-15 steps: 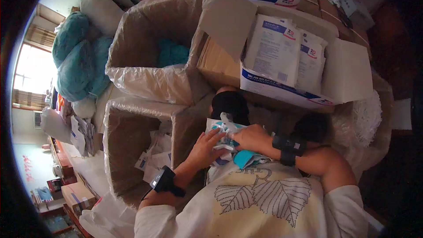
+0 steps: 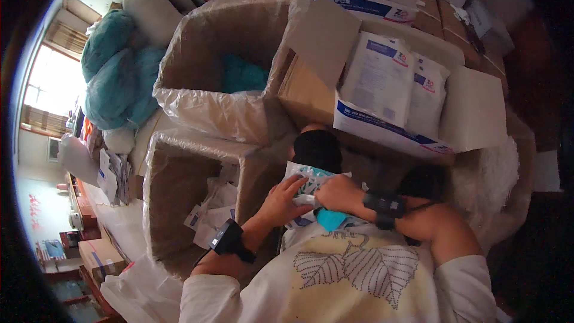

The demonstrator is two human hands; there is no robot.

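Note:
A clear plastic packet [image 2: 310, 171] with teal contents lies across my lap. My left hand [image 2: 282, 204] rests on the packet's left side with its fingers stretched out and apart. At its right side my right hand [image 2: 339, 194] is closed in a fist against the packet; what its fingers grip is hidden. Just below the hands, a teal folded piece [image 2: 330, 220], cloth-like, sits on my lap beside white wrapping. Dark bands with small boxes are strapped round both my wrists.
Left of my lap stands a lined carton [image 2: 156, 215] with white packets inside. Beyond it, another lined carton [image 2: 164, 78] holds teal material. An open white box [image 2: 388, 128] full of flat white packets is ahead to the right. Teal bundles [image 2: 113, 78] are piled at far left.
A pale grey shape that stuck up above my right hand no longer shows. My right hand is now closed tighter at the packet's edge. The view has shifted slightly.

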